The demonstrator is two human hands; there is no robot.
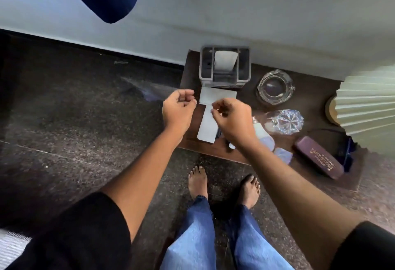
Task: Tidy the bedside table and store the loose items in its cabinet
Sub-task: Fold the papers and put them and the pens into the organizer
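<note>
The dark wooden bedside table (310, 103) carries a grey desk organiser (224, 66) at the back, with two white paper slips (208, 126) in front of it. To the right lie a glass ashtray (275, 87), a crushed clear plastic bottle (284, 121), a white light bulb (261, 134) and a purple glasses case (318, 156). My left hand (179, 109) hovers at the table's left edge, fingers curled with nothing visible in them. My right hand (233, 118) is over the paper slips, thumb and forefinger pinched on a small thin item (213, 110) that is too small to identify.
A lamp with a pleated cream shade (367, 107) overhangs the table's right end, with a dark blue object and black cable (346, 152) under it. The white wall (256, 13) is behind the table. My bare feet (198, 180) stand on the dark speckled floor before the table. The cabinet front is hidden.
</note>
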